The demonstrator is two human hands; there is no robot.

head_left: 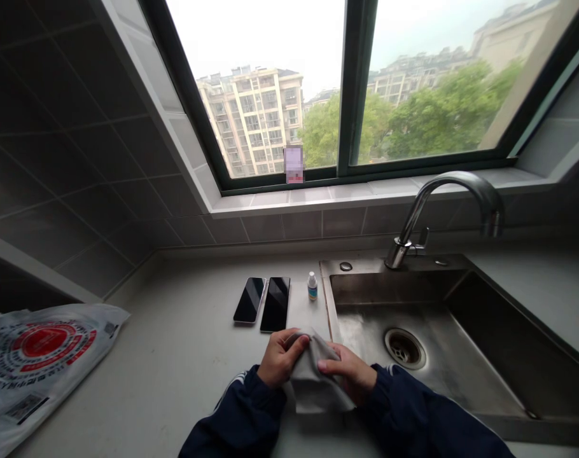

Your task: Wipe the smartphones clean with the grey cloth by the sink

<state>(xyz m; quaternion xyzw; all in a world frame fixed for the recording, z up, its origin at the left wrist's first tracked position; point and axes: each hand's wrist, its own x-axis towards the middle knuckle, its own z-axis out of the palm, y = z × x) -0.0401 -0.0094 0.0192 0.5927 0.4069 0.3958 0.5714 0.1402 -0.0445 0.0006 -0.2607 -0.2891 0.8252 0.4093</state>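
I have both hands closed on a grey cloth [313,375] at the front edge of the counter [184,356], just left of the sink [461,356]. My left hand [280,357] pinches the cloth's upper left corner between thumb and curled fingers; my right hand [347,372] grips its right side, thumb on top and the other fingers folded under it. The cloth hangs bunched between them, its lower part draping toward my sleeves.

Straight ahead of the hands, away from me, two phones lie flat and face up, side by side and almost touching: the left phone [249,299] and the right phone [275,303]. Their long axes run away from me toward the window, leaning slightly to the right. The right phone's near end is just beyond my left knuckles, so the left hand is the nearer one to both. A small dropper bottle [312,285] stands upright between the phones and the sink rim, roughly level with the phones' far ends.
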